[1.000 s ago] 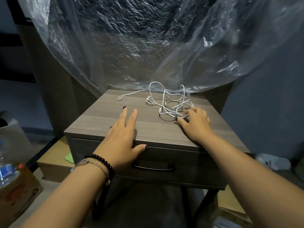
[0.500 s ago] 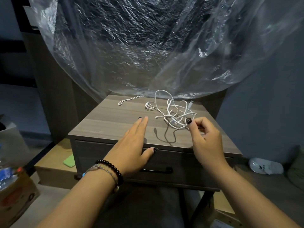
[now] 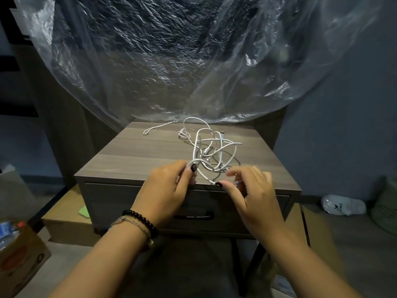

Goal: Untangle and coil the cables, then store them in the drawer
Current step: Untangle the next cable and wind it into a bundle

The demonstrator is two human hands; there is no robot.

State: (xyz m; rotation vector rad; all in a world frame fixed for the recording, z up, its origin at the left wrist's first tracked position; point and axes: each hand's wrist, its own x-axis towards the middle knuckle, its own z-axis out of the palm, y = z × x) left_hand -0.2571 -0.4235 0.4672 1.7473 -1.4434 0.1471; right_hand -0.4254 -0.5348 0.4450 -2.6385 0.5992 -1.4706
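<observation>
A: Where do things stand?

B: The tangle of white cables (image 3: pixel 211 149) sits on the wooden surface (image 3: pixel 133 155) of the nightstand, toward its right half, with one thin strand (image 3: pixel 160 126) trailing off to the far left. The near loops are lifted slightly off the wood. The left hand (image 3: pixel 167 190) pinches a strand between thumb and fingers at the near edge of the knot. The right hand (image 3: pixel 251 190) pinches the same run of cable just to the right, where an end seems to be, though its fingers are blurred.

A: So the untangling is only beginning?

B: I would judge so. Nothing is coiled, and the drawer (image 3: pixel 193 207) below is closed, its dark handle (image 3: pixel 193 216) untouched.

A: How should this step be done well?

B: Find one free end and follow it back through the loops; don't pull the two hands apart, which I think would tighten the knot. Keep the bulk resting on the surface so that its weight doesn't drag the loops shut.

A: Any hazard?

B: The knot sits near the front edge, so a hard tug could sweep it to the floor. The crinkled plastic sheet (image 3: pixel 193 61) hangs close behind the far loops, and a cable flicked back could catch there.
</observation>
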